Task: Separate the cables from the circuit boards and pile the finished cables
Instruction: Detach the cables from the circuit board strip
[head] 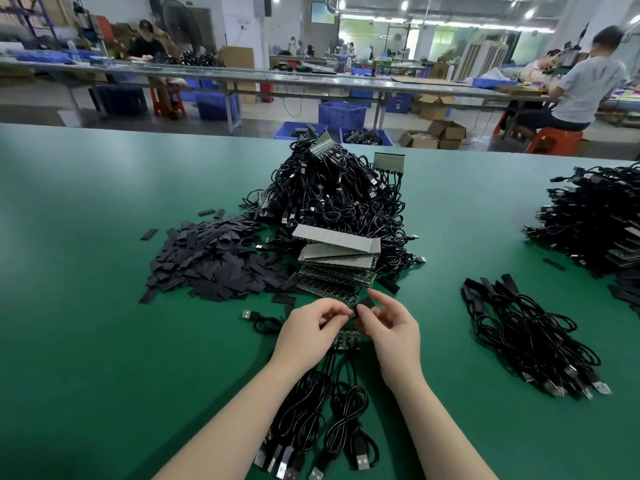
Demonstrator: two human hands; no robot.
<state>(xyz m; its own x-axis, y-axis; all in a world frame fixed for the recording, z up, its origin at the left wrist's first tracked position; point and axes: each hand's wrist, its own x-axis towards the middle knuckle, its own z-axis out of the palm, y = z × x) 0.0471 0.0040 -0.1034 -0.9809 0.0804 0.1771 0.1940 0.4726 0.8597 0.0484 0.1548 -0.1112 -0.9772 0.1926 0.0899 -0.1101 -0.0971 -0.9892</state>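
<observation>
My left hand [313, 329] and right hand [388, 327] meet at table centre, both sets of fingers curled and pinching the top edge of one circuit board [347, 336], held up off the green table [86, 341] so I can snap or pull a cable end free; what exactly my right fingertips clamp is too small to tell. The attached cables [322, 410] hang toward 6 o'clock, coiled in roughly three or four bundles, USB plugs at the bottom edge. One loose USB cable [258, 318] lies at 9 o'clock, just beside my left hand. Finished cables pile [530, 341] sits at 3 o'clock, within right-hand reach, probably why it's there; too tangled to count. Unprocessed heap [341, 199] with stacked boards [337, 258] at 12 o'clock, feeding straight to my hands. Black sleeve pieces [214, 261] at 10 o'clock, uncountable. Second big cable heap [595, 216] at 2 o'clock
</observation>
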